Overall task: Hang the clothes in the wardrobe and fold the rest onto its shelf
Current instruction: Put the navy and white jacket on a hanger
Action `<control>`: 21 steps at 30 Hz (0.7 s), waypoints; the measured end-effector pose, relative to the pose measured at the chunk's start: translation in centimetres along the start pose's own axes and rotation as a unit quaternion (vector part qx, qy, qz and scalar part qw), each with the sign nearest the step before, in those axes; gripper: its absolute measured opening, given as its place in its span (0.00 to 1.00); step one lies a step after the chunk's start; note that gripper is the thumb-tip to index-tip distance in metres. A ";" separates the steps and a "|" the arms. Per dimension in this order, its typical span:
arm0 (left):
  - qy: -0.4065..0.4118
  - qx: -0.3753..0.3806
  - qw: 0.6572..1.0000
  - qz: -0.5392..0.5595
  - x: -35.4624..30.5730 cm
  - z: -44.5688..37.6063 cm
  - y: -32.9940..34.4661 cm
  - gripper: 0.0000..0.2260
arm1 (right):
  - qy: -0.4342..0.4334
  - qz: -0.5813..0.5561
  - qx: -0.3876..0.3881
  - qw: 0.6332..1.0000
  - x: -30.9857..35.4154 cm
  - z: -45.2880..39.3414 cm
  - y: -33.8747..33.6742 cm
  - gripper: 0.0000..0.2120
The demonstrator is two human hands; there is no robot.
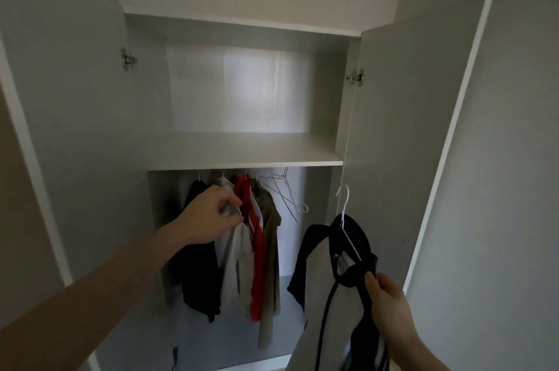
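The open wardrobe holds a shelf [242, 156] with nothing on it. Below it hang a black garment [199, 277], a pale grey one [239, 271], a red one [257, 249] and an olive one [270, 249]. My left hand [211, 216] pinches the pale grey garment near its shoulder. My right hand [388, 304] grips the collar of a navy and white garment [323, 304] that sits on a white wire hanger [344, 219], held in front of the wardrobe's right side, off the rail.
Two bare wire hangers [287, 192] hang on the rail right of the olive garment. The left door [60, 128] and right door [417, 144] stand wide open. A dark cable end [174, 355] shows at the wardrobe's lower left.
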State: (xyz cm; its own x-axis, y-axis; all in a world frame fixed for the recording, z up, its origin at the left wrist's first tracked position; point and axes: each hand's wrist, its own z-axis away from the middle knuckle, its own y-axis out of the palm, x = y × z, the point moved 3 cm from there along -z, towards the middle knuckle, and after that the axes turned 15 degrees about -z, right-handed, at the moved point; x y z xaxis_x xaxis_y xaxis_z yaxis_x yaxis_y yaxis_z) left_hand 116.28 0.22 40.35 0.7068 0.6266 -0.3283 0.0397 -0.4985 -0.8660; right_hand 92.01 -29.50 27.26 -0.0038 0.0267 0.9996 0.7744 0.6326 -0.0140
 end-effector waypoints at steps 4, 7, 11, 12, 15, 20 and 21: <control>-0.027 0.029 0.999 -0.006 2.2 -5.2 1.7 0.13 | 0.027 0.017 -0.010 0.999 -2.0 -4.5 2.9 0.18; -0.036 0.035 0.999 -0.012 3.7 -9.0 2.8 0.16 | 0.049 0.027 -0.016 0.998 -3.8 -8.6 5.0 0.19; -0.040 0.024 0.998 -0.030 5.7 -14.4 4.6 0.21 | 0.058 0.036 0.021 0.997 -6.6 -14.7 7.8 0.17; -0.040 0.020 0.998 -0.037 6.2 -15.9 5.0 0.21 | 0.064 0.034 0.035 0.997 -7.2 -16.2 8.6 0.16; -0.050 0.013 0.996 -0.069 7.5 -20.8 6.2 0.23 | 0.057 0.030 0.067 0.996 -8.5 -20.3 10.9 0.16; -0.082 -0.003 0.990 -0.116 9.8 -28.1 7.9 0.28 | 0.023 0.039 0.098 0.994 -9.3 -25.7 14.6 0.11; -0.084 -0.006 0.989 -0.123 10.2 -29.3 8.3 0.29 | 0.020 0.034 0.102 0.994 -9.3 -26.5 15.2 0.10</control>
State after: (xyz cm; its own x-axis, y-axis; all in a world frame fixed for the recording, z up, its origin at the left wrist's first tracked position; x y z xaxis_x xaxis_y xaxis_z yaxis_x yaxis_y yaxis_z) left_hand 144.49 -15.09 40.88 0.5472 0.8203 -0.1663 0.2051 -0.3241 -0.9235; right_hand 120.53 -40.65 18.37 0.0716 0.0465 0.9963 0.6283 0.7737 -0.0813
